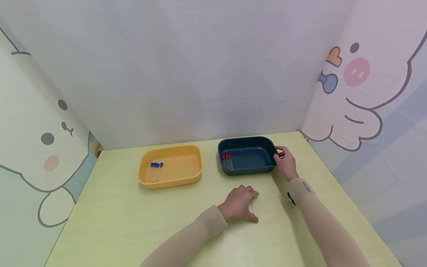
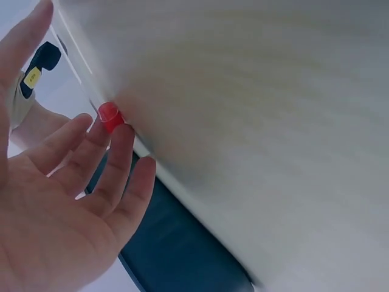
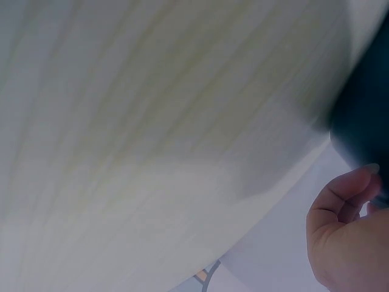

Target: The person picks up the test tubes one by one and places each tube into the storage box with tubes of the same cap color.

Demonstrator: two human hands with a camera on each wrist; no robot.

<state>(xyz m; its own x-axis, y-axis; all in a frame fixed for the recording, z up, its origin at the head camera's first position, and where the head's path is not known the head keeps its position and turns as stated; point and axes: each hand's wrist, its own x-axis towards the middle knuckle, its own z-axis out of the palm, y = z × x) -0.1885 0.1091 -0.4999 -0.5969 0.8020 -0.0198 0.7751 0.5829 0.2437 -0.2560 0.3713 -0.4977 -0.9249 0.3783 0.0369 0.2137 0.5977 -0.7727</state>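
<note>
My left hand (image 1: 238, 204) reaches over a clear test tube (image 1: 254, 209) lying on the table, its thumb and fingers spread apart. In the left wrist view, the tube's red cap (image 2: 111, 117) shows by the fingertips; whether they touch it I cannot tell. My right hand (image 1: 285, 163) grips the right end of a dark blue tray (image 1: 248, 171), thumb and fingers at its rim. The right wrist view shows this hand (image 3: 346, 231) with bent fingers against the tray's side. Three red-capped test tubes (image 1: 227, 156) lie at the left inside that tray.
To the left stands a yellow tray (image 1: 173, 182) holding several blue-capped test tubes (image 1: 156, 165). Both trays are near the back of the pale wooden table (image 1: 116, 222). A white curtain (image 1: 200, 74) hangs behind, with cartoon-printed cloth on both sides.
</note>
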